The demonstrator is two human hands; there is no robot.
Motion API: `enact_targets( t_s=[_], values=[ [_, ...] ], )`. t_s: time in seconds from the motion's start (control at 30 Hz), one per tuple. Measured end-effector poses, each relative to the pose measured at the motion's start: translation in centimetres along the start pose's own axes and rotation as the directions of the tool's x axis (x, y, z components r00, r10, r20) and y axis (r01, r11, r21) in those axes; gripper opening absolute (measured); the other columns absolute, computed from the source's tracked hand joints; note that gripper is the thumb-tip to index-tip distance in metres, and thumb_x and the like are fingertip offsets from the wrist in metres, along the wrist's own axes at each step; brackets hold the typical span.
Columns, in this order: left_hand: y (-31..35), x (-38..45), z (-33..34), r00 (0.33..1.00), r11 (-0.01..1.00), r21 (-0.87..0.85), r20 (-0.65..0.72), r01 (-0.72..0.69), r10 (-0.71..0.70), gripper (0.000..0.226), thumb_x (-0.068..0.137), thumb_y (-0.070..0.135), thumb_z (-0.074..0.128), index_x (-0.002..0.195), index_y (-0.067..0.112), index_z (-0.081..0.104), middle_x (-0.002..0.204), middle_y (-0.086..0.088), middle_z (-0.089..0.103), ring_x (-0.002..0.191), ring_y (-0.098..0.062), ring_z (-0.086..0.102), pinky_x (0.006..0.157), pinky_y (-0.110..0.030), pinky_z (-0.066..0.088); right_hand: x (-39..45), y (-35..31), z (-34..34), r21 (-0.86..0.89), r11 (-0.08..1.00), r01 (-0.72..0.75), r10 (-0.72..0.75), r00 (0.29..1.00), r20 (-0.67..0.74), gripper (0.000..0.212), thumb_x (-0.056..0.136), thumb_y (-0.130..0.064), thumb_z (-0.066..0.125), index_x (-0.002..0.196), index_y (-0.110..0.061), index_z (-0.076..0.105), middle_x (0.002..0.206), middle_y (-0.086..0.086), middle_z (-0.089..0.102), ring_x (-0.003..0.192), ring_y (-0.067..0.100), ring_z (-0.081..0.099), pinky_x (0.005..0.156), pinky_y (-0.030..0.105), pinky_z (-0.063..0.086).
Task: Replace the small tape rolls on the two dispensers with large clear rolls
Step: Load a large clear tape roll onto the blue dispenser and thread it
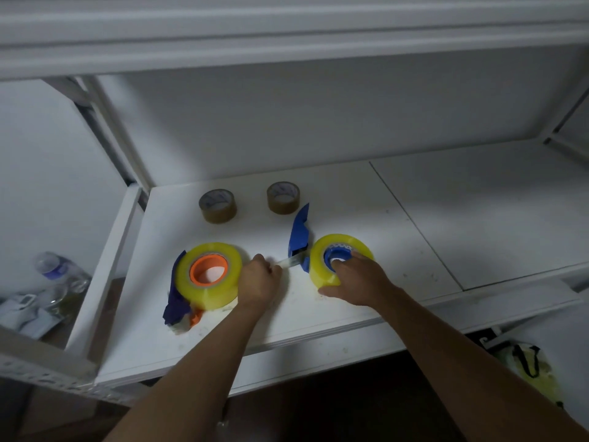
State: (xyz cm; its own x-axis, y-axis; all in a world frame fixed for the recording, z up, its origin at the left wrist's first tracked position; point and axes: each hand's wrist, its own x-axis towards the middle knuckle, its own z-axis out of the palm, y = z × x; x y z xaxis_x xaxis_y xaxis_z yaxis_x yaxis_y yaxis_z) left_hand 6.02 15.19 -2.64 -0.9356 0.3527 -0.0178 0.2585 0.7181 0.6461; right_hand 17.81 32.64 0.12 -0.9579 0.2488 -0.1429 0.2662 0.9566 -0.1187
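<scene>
both large rolls already sit on their dispensers on the shelf (350, 199): left roll (208, 275), right roll (339, 258) under the right hand (357, 282), fingers pressed flat on it. left hand (259, 277) pinches its tape end (291, 261), threading it. two small rolls (218, 205) stand behind.

Two big rolls (208, 274) (339, 258) are yellowish-clear, one on an orange hub, one on a blue dispenser (299, 236). Two small rolls (217, 205) (283, 197) are brown. The shelf (350, 199) is white.
</scene>
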Motion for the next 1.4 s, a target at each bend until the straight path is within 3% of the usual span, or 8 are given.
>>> enact_targets(
  t_s=[0.33,0.47,0.57,0.77,0.97,1.13,1.3,1.4],
  values=[
    [-0.2,-0.6,-0.7,1.000,0.998,-0.058,-0.021,-0.011,0.010,0.013,0.089,0.012,0.056,0.080,0.005,0.049,0.073,-0.008,0.054,0.067,-0.024,0.049,0.059,-0.029,0.032,-0.8,3.0,-0.8,0.040,0.997,0.071,-0.077,0.978,0.192,0.056,0.085,-0.048,0.061,0.130,-0.020,0.045,0.132,0.001,0.051,0.131,0.020,0.039,0.119,0.044,-0.003],
    [-0.8,-0.8,-0.7,1.000,0.993,-0.116,-0.006,-0.014,0.013,0.012,0.089,0.010,0.058,0.087,0.004,0.048,0.071,-0.006,0.053,0.066,-0.024,0.051,0.056,-0.031,0.033,-0.7,3.2,-1.0,0.023,0.996,0.086,-0.089,0.977,0.195,0.033,0.084,-0.048,0.063,0.099,-0.026,0.042,0.097,-0.010,0.042,0.117,0.020,0.047,0.119,0.042,0.003],
    [-1.1,-0.5,-0.8,0.997,0.985,-0.153,-0.004,-0.079,0.080,0.009,0.089,0.004,0.056,0.096,0.004,0.050,0.078,-0.008,0.059,0.070,-0.025,0.054,0.059,-0.030,0.038,-0.7,3.0,-1.2,0.031,0.997,0.071,-0.076,0.979,0.188,0.037,0.083,-0.050,0.064,0.085,-0.031,0.032,0.077,-0.017,0.030,0.093,0.016,0.041,0.116,0.038,0.016],
    [-1.1,0.5,-0.1,0.993,0.983,-0.143,0.013,-0.118,0.121,0.010,0.092,0.007,0.051,0.091,0.007,0.061,0.087,-0.010,0.067,0.080,-0.027,0.060,0.070,-0.033,0.046,-1.1,2.1,-2.0,0.052,0.998,0.021,-0.031,0.981,0.192,0.040,0.082,-0.050,0.065,0.094,-0.025,0.036,0.096,-0.006,0.043,0.099,0.015,0.041,0.102,0.034,0.031],
    [-0.6,1.3,0.2,0.993,0.987,-0.119,0.029,-0.107,0.111,0.015,0.094,0.011,0.049,0.098,0.006,0.063,0.089,-0.004,0.063,0.079,-0.018,0.052,0.069,-0.024,0.034,-0.5,0.6,-0.2,0.027,0.999,-0.022,0.020,0.997,0.073,0.061,0.084,-0.056,0.058,0.126,-0.014,0.046,0.118,0.002,0.061,0.120,0.024,0.052,0.120,0.041,0.009],
    [-0.5,2.2,0.8,0.994,0.988,-0.137,0.073,-0.071,0.082,0.012,0.093,0.012,0.049,0.092,0.010,0.061,0.092,-0.008,0.065,0.080,-0.021,0.055,0.069,-0.026,0.036,-0.5,0.4,0.7,0.082,0.996,-0.034,0.033,0.999,0.017,0.046,0.089,-0.045,0.057,0.119,-0.011,0.048,0.105,0.003,0.066,0.110,0.022,0.056,0.119,0.037,0.013],
    [0.2,2.8,1.5,0.991,0.982,-0.190,0.128,-0.019,0.044,0.021,0.089,0.005,0.050,0.075,0.017,0.061,0.081,-0.001,0.063,0.075,-0.021,0.056,0.065,-0.025,0.038,-0.5,0.5,0.4,0.094,0.995,-0.040,0.036,0.999,0.040,0.048,0.090,-0.042,0.057,0.124,-0.008,0.050,0.116,0.007,0.065,0.122,0.024,0.050,0.117,0.033,0.009],
    [0.6,3.0,1.7,0.987,0.968,-0.249,0.159,0.021,0.020,0.025,0.085,0.000,0.048,0.079,0.016,0.066,0.089,-0.002,0.069,0.081,-0.023,0.061,0.071,-0.029,0.048,-0.5,0.5,0.2,0.157,0.986,-0.051,0.040,0.997,0.069,0.045,0.089,-0.040,0.059,0.121,-0.009,0.050,0.116,0.005,0.062,0.121,0.023,0.048,0.114,0.033,0.019]
  ],
)
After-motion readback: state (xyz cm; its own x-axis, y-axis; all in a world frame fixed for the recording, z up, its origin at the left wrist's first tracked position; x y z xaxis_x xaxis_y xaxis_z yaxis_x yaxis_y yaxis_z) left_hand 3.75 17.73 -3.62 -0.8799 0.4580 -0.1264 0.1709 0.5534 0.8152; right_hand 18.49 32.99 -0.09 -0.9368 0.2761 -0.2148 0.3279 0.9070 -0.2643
